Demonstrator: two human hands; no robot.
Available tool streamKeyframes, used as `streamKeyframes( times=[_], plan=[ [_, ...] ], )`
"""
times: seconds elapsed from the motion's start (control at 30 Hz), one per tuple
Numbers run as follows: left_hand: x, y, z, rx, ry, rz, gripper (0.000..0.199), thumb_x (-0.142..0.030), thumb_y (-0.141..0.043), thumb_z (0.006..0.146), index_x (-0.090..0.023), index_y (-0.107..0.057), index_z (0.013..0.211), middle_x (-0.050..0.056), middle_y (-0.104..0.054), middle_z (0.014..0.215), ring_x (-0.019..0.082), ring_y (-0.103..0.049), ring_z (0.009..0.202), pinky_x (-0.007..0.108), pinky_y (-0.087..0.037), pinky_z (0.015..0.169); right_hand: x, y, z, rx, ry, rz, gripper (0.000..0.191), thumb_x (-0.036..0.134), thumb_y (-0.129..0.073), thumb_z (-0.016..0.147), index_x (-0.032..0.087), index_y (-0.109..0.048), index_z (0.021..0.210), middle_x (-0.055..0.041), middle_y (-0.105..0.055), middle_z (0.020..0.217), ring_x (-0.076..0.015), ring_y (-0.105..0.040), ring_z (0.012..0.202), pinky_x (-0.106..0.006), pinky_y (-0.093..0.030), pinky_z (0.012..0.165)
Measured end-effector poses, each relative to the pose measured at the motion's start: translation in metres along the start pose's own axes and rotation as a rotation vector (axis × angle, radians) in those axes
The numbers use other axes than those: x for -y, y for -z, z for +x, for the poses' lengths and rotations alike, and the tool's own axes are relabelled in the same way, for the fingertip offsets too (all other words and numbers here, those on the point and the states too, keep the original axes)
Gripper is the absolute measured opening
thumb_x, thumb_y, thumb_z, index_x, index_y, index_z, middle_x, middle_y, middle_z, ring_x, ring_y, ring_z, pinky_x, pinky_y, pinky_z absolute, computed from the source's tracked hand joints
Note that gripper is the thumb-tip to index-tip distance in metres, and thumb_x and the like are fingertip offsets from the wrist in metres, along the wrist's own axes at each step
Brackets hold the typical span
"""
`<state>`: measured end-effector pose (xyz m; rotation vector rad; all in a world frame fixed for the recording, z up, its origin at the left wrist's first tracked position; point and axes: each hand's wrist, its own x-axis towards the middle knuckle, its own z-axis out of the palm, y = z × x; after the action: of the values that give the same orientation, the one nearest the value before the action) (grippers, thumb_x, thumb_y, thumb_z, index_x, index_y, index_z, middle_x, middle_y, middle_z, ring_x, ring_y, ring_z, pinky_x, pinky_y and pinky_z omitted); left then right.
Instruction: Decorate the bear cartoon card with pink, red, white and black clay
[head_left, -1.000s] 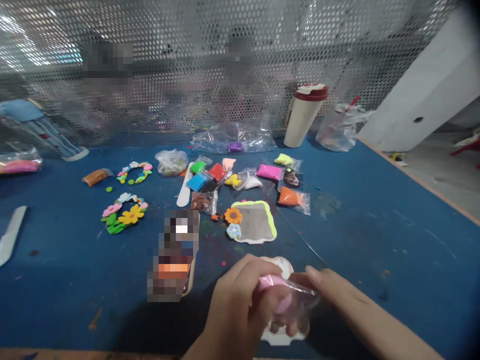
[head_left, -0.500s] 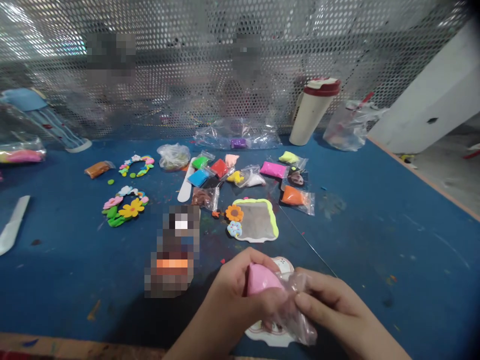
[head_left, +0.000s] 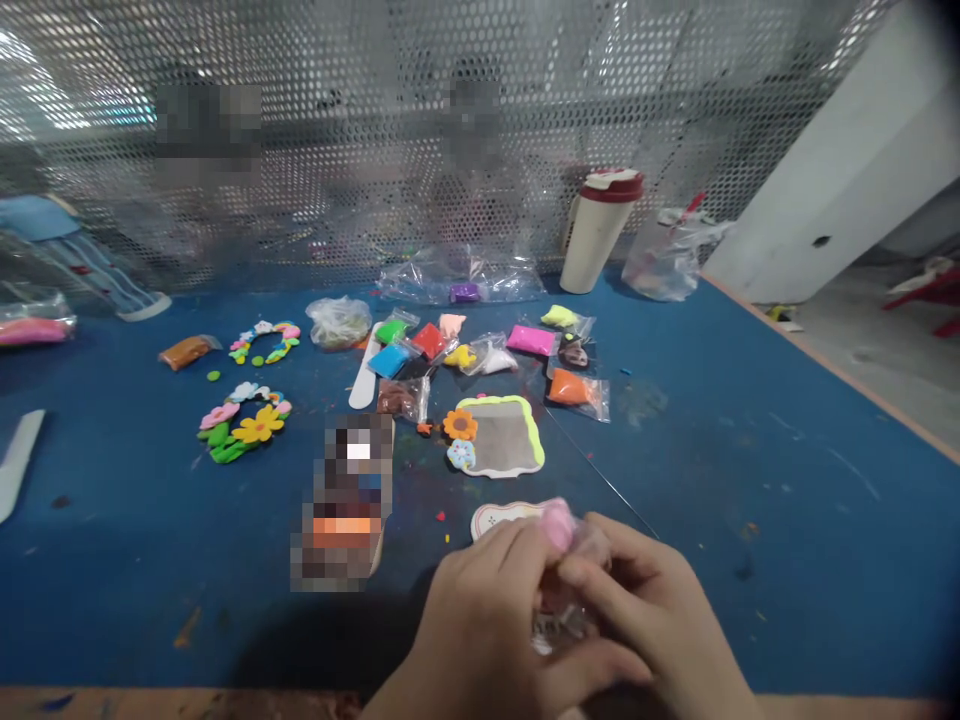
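Note:
My left hand (head_left: 480, 600) is closed around a clear plastic bag of pink modelling clay, with a rounded bit of the pink clay (head_left: 556, 525) showing above the fingers. Against it, my right hand (head_left: 652, 610) pinches the clear bag (head_left: 591, 545); its fingers are bent and partly hidden. Under both hands lies a white card with a wavy edge (head_left: 487, 520), mostly covered. Just beyond it rests a small frame (head_left: 506, 440) edged in yellow clay, an orange flower (head_left: 460, 424) and a blue flower (head_left: 461, 455) on its left side.
Several bags of coloured clay, one orange (head_left: 570, 387), lie behind the frame. A blurred-out flat object (head_left: 349, 505) is to the left, near two flower wreaths (head_left: 259, 425). A cream tumbler (head_left: 600, 235) stands at the back by a metal mesh. A thin rod (head_left: 600, 470) lies at right.
My left hand has turned over the bag, so less pink clay shows. Both hands have drawn closer together. The view has shifted slightly to the right.

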<state>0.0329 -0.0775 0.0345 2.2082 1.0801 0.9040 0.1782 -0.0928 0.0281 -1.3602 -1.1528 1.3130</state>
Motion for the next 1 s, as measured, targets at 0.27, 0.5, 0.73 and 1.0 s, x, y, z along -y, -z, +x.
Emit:
streamKeyframes(
  times=[0.27,0.5,0.73,1.0],
  plan=[
    [0.001,0.003,-0.001,0.068,-0.041,0.149,0.023,-0.022,-0.04,0.094,-0.021,-0.047,0.072,0.0,-0.055,0.064,0.014,-0.052,0.053,0.025,-0.039,0.048,0.003,0.007,-0.009,0.153,0.09,-0.27,0.037,0.049,-0.041,0.092,0.024,-0.05,0.068,-0.0001,-0.055,0.067,-0.016,-0.052,0.064,-0.026,-0.043,0.059],
    [0.001,0.006,0.002,0.059,-0.076,0.267,0.025,-0.014,-0.037,0.092,-0.02,-0.05,0.071,0.0,-0.057,0.065,0.015,-0.054,0.057,0.026,-0.038,0.052,0.012,0.016,-0.002,0.242,0.181,-0.475,0.031,0.038,-0.039,0.095,0.023,-0.046,0.069,0.0008,-0.056,0.067,-0.0139,-0.051,0.061,-0.025,-0.041,0.056],
    [0.0,0.004,0.003,-0.198,-0.126,0.566,0.027,-0.011,-0.039,0.088,-0.021,-0.05,0.065,-0.001,-0.055,0.056,0.016,-0.053,0.05,0.029,-0.034,0.048,0.005,0.01,-0.009,-0.144,0.45,-0.763,0.02,0.025,-0.048,0.087,0.025,-0.049,0.067,0.0008,-0.053,0.058,-0.0162,-0.051,0.053,-0.029,-0.038,0.05],
    [0.01,0.009,0.003,-0.24,-0.2,0.404,0.062,-0.056,-0.066,0.077,-0.012,-0.048,0.116,0.015,-0.061,0.111,0.026,-0.058,0.098,0.037,-0.051,0.08,-0.005,0.004,-0.004,-0.122,0.205,-0.215,0.007,0.023,-0.049,0.088,0.026,-0.053,0.094,0.0023,-0.063,0.071,-0.013,-0.06,0.059,-0.022,-0.048,0.052]
  ],
)
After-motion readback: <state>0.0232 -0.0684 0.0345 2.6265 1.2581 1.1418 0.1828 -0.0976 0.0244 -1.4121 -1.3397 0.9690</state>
